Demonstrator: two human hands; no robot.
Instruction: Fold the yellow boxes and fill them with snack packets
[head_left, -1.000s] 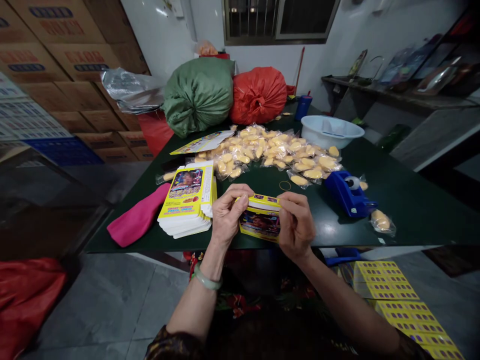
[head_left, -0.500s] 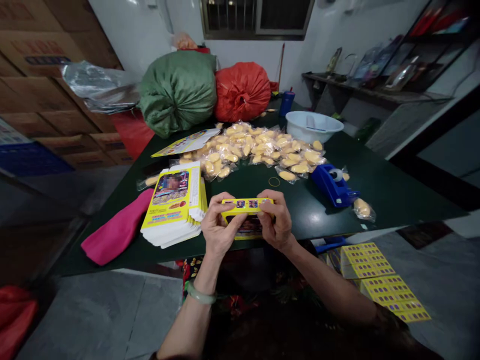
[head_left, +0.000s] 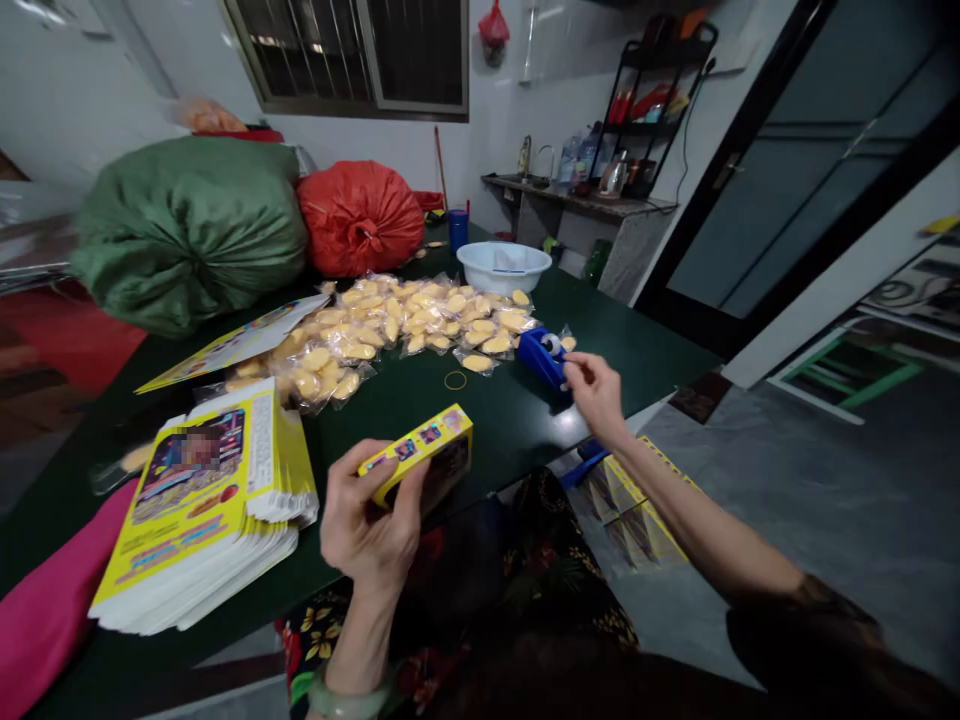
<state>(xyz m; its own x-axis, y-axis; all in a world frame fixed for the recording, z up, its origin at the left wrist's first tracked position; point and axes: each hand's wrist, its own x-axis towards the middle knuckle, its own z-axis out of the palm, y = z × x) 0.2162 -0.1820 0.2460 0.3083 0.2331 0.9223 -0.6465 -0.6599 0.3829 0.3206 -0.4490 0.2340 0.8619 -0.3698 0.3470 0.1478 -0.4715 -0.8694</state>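
Note:
My left hand (head_left: 371,515) is closed around a small yellow printed carton (head_left: 442,455), its narrow side with little pictures facing up, held over the table's near edge. Out to the right, my right hand (head_left: 596,395) pinches thumb and forefinger at the front end of a blue tape dispenser (head_left: 541,362); the tape end between the fingertips is too small to see clearly. A roll of clear tape (head_left: 551,345) sits in the dispenser. Left of my left hand lies a thick stack of flat yellow-and-white cartons (head_left: 187,500).
Wrapped yellow cakes (head_left: 405,315) lie heaped mid-table, with a rubber band (head_left: 455,380) in front. Behind are a white basin (head_left: 502,262), a blue cup (head_left: 458,232), a green sack (head_left: 187,230) and a red sack (head_left: 364,215). A pink cloth (head_left: 64,600) lies at left.
My right hand has let go of the carton and moved right to the tape dispenser. The left hand keeps the carton, now turned at an angle. The view has swung right.

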